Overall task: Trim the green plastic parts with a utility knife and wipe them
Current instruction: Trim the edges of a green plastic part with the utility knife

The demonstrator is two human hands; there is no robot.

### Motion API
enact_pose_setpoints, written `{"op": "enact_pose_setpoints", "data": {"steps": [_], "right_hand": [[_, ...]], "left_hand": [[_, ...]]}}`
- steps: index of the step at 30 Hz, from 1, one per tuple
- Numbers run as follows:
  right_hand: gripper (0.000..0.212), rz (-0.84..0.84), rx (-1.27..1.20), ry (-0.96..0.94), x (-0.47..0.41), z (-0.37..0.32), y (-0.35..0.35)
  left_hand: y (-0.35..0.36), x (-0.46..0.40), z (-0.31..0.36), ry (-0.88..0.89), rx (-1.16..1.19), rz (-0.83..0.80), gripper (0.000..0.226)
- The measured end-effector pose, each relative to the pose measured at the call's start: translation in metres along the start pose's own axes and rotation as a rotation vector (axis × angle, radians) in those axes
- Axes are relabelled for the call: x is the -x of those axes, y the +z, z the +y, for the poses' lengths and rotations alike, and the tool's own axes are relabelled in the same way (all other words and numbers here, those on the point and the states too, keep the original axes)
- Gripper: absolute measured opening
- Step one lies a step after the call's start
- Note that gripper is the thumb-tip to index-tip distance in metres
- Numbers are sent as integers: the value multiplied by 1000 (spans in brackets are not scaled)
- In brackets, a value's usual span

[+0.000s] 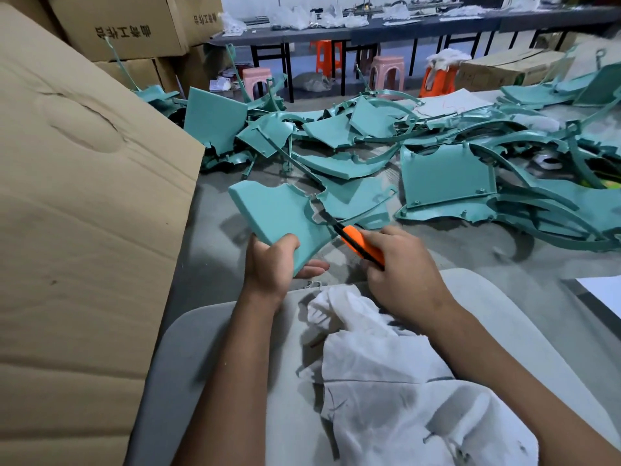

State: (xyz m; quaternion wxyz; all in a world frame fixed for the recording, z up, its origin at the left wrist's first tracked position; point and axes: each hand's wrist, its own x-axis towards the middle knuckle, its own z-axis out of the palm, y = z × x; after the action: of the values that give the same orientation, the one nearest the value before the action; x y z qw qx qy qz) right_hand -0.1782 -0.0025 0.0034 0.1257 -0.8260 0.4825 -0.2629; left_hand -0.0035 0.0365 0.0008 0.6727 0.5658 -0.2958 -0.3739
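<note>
Many green plastic parts (447,173) lie heaped across the grey floor (470,250), filling the middle and far right of the scene. At near left a big cardboard box (84,230) leans, with more cartons (127,25) stacked far left behind it. Along the far wall runs a long dark table (420,26), pink and orange stools (386,74) standing under it. Over the person's lap, near and centre, spreads a crumpled white cloth (386,364). Just beyond it the left hand (272,264) grips one green plastic panel (279,213) by its near corner, thumb on top and fingers underneath, holding it tilted above the floor. The right hand (400,267) is curled round an orange utility knife (361,245), whose dark blade meets the panel's notched right edge.
</note>
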Motion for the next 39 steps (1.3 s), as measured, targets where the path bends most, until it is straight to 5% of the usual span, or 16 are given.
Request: {"op": "enact_pose_setpoints", "data": {"steps": [8,17,20,22,25,27,39], "right_hand": [[12,5,-287,132,3,-3,2],[15,-388,-1802,659,4,-12,-12],[15,-248,-1977,689,-1,-7,-13],[12,-6,-1689,559,-6,0,-13],[35,227,-620,258,-4,19,-9],[50,293,-159,97,-3,28,-7],[55,359,-68,-125,-7,39,-5]], "left_hand": [[18,0,-24,111,-243,-158,19],[17,-1,-28,279,-440,-94,16],[18,3,-24,265,-414,-125,17],[18,4,-21,168,-288,-119,27],[18,4,-12,105,-127,-50,35],[19,5,-7,70,-28,-52,23],[7,8,6,-135,157,-183,29]]}}
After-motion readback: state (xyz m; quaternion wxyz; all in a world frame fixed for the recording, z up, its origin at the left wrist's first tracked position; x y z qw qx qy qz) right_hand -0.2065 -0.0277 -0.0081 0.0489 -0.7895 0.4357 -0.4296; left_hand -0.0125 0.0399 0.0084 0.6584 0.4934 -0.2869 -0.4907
